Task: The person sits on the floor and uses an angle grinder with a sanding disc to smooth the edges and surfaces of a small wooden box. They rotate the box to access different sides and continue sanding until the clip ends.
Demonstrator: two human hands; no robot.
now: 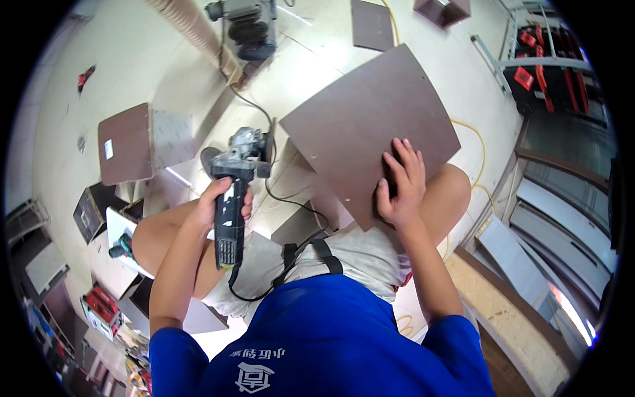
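An angle grinder (230,212) with a black body and a scuffed metal head is gripped in my left hand (228,198), its head pointing away from me. The disc at its head stands on edge, left of a brown panel (370,119) and apart from it. Spread fingers of my right hand (403,182) lie flat on the panel's near right part. The panel rests tilted over my right thigh. Small holes or marks show near its edges. From the grinder's rear a black cord (248,298) loops across my lap.
Brown board boxes (126,145) stand on the floor at the left, near a green drill (121,247). A ribbed hose (192,30) and a machine (248,30) are ahead. A yellow cord (481,152) runs along the right, beside leaning boards (522,258) and a metal rack (549,63).
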